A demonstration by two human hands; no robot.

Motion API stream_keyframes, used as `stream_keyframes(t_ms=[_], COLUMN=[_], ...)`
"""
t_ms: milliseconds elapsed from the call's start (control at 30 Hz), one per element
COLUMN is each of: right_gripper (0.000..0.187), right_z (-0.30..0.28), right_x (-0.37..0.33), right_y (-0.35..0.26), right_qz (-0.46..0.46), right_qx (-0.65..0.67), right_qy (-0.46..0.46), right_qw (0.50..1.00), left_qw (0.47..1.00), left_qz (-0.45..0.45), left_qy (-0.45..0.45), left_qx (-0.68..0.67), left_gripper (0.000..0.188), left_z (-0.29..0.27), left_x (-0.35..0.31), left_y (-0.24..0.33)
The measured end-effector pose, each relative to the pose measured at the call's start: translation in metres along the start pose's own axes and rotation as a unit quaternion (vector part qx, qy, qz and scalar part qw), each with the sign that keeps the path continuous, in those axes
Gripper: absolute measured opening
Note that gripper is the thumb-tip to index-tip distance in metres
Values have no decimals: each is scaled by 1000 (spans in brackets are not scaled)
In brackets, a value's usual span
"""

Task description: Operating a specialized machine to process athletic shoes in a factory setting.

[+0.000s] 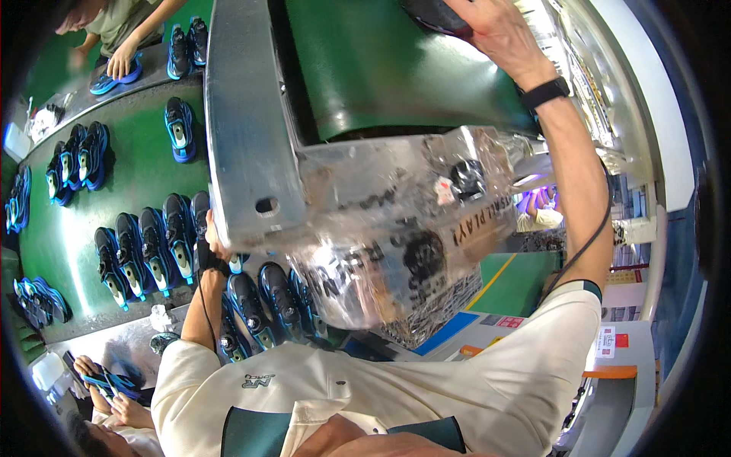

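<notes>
My right hand (pixel 502 38) reaches far up over a green belt (pixel 365 76), a dark band round its wrist. Its fingers are on a black rounded piece (pixel 435 17) that looks like part of a shoe, cut off by the top edge. My left hand (pixel 216 238) is low beside the corner of a grey metal frame (pixel 247 114), which hides most of its fingers. Closest to it is a black and blue shoe (pixel 200 206) in a row on the left-hand belt; whether the hand grips it, I cannot tell.
A plastic-wrapped metal box (pixel 396 228) stands between my arms. Several black and blue shoes (pixel 154 240) line the green left belt (pixel 137 190). One co-worker's hand (pixel 122 61) touches a blue sole (pixel 114 80) at the upper left; another person's hands (pixel 129 411) work at the lower left.
</notes>
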State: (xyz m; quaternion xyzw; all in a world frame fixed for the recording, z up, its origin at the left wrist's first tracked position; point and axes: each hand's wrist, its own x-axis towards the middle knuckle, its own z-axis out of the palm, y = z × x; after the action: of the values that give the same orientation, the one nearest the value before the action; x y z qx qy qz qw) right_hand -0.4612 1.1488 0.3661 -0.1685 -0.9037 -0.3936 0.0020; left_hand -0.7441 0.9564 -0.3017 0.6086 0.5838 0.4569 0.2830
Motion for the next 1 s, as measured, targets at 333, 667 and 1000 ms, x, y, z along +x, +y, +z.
stream_keyframes(t_ms=[333,667,1000], right_gripper=[31,21,59], right_z=[-178,-316,-409], right_x=[-121,-372,-431], right_y=[20,-199,-602], right_qz=[524,665,808], right_qx=[173,314,169], right_qy=[273,326,514], right_qw=[788,594,231], left_qw=[993,370,429], left_qz=[51,-169,-120], left_qy=[-95,-614,-737], left_qx=[-36,-677,-509], left_gripper=[58,96,71], left_z=[-72,19,109], left_x=[-36,-119,-346], left_y=[224,571,630])
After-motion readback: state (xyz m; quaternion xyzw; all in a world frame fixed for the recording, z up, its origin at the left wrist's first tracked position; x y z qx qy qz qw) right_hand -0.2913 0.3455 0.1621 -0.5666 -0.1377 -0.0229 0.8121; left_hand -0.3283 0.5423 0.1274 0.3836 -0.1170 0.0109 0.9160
